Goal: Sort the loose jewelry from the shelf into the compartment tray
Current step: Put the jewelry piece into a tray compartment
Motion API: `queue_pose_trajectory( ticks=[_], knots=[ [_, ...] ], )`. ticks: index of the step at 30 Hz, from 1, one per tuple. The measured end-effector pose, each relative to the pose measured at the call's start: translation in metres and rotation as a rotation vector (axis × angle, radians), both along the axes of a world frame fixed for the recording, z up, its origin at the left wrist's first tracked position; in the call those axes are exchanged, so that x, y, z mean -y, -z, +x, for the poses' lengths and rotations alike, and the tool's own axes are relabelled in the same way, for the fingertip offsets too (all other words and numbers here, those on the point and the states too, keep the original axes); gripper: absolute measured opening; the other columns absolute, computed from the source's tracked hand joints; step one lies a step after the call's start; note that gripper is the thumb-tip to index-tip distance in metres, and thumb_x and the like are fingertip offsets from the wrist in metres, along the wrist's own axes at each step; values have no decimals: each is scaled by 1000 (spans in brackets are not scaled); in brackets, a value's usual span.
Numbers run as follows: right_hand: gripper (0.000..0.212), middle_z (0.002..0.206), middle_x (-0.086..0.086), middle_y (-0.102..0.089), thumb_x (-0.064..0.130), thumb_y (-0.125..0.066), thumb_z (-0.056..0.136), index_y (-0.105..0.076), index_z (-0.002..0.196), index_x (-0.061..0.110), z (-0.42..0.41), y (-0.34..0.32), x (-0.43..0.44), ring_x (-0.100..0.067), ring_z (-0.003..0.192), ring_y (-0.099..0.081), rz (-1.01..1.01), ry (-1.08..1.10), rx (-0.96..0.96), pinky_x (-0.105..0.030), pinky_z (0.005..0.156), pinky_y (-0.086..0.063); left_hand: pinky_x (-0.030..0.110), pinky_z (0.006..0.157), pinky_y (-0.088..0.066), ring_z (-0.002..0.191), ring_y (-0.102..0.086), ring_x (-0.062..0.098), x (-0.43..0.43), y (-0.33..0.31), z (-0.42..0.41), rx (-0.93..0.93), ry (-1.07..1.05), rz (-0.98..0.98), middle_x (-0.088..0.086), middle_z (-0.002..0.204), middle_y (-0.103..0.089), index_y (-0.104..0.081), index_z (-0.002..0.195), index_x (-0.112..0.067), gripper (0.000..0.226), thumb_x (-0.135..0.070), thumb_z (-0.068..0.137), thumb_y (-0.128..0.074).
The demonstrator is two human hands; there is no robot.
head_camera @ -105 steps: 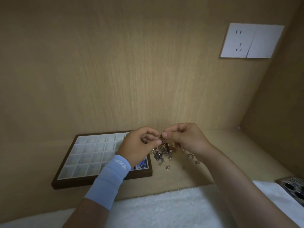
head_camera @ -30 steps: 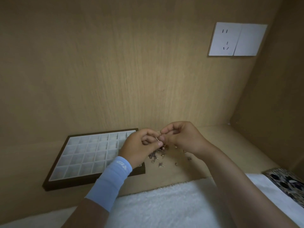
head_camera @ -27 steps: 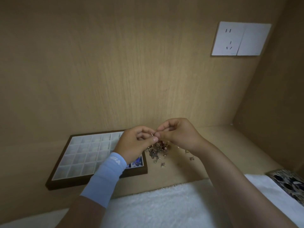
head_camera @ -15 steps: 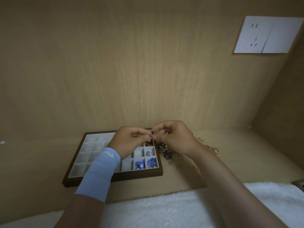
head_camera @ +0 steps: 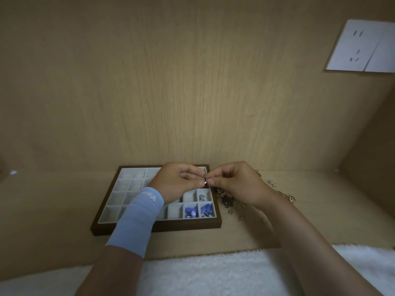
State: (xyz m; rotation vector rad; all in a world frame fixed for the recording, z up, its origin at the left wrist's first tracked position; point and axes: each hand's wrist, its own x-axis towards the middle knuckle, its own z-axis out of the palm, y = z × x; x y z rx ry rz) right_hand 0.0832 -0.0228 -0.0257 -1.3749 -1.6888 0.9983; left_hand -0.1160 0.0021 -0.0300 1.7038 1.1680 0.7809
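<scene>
Pinching a small silvery piece (head_camera: 205, 182) between thumbs and forefingers, the left hand (head_camera: 179, 182) and the right hand (head_camera: 237, 184) meet fingertip to fingertip in the head view. Both are clamped on that one item, held above the right side of the compartment tray (head_camera: 162, 226). The tray lies flat on the wooden shelf (head_camera: 320, 221), dark-framed with pale cells. Its two nearest right-hand cells hold blue pieces (head_camera: 190, 211), and the cell behind the rightmost one holds a silver piece (head_camera: 202, 197). The loose jewelry (head_camera: 228, 201) lies scattered on the shelf just right of the tray, partly hidden under the right hand, with a heart charm (head_camera: 291, 198) farther right. A light blue sleeve (head_camera: 139, 218) covers the left wrist. A white fluffy cloth (head_camera: 203, 272) lies along the shelf's near edge, and a white wall socket (head_camera: 361, 47) sits at the upper right.
</scene>
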Motion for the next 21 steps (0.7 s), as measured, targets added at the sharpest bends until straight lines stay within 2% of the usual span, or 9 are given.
queue_pose_trajectory(
  ticks=[3,7,9,12,15,17,18,19,21],
  knots=[
    [11,78,-3,-77,10,-79,83,-77,94,10,-5,4,-2,0,63,-68,-3,108,-87,-11,58,-48,19,87,-49,88,-69,-2,-2,2,-1,-6,-29,-2,-11,89,-76,-75,96,-25,18,-22,80,-78],
    [6,72,-2,-76,14,-76,87,-77,86,8,-12,6,-3,-1,55,-62,21,180,-98,-13,54,-45,16,76,-47,79,-70,0,0,0,3,39,-111,-16,-6,82,-76,-71,94,-23,22,-20,75,-82],
    [11,71,-4,-75,17,-73,90,-79,90,9,-14,4,-1,-8,50,-56,-29,168,-144,-18,49,-43,18,76,-48,80,-72,5,1,-1,6,48,-110,-23,-3,79,-76,-70,94,-19,25,-17,73,-83],
    [7,78,-8,-77,18,-79,84,-81,89,14,-14,5,-1,-20,60,-56,-71,155,-134,-30,58,-48,21,80,-52,79,-72,6,1,-3,5,-33,-83,-1,-3,77,-76,-72,87,-18,23,-18,69,-86],
    [6,75,-7,-76,14,-81,82,-81,88,14,-12,6,-1,-11,55,-55,-116,160,-65,-22,53,-46,24,86,-51,80,-71,4,1,-4,4,-145,19,-6,-4,77,-76,-73,89,-20,22,-19,70,-85],
    [5,77,0,-77,13,-80,82,-81,86,17,-9,6,0,-10,63,-68,-133,132,-22,-21,61,-53,25,88,-50,82,-71,2,1,-6,3,-195,77,-4,-6,79,-76,-71,92,-22,22,-19,73,-83],
    [5,79,2,-78,14,-80,83,-81,85,19,-7,7,0,-12,72,-73,-123,110,29,-25,68,-58,26,90,-49,83,-70,1,1,-6,1,-222,87,11,-8,80,-76,-70,93,-25,22,-20,74,-81],
    [5,80,4,-78,17,-79,84,-81,86,21,-6,7,-1,-14,79,-74,-92,84,119,-29,74,-60,27,90,-50,84,-69,1,-1,-6,-1,-257,76,43,-10,81,-75,-69,94,-28,21,-22,76,-80],
    [6,81,10,-77,22,-76,87,-81,89,25,-8,6,-1,-6,79,-71,-7,29,331,-28,77,-59,29,88,-52,84,-67,2,-6,-5,-7,-328,15,125,-11,81,-73,-68,94,-32,18,-23,80,-76]
  ],
)
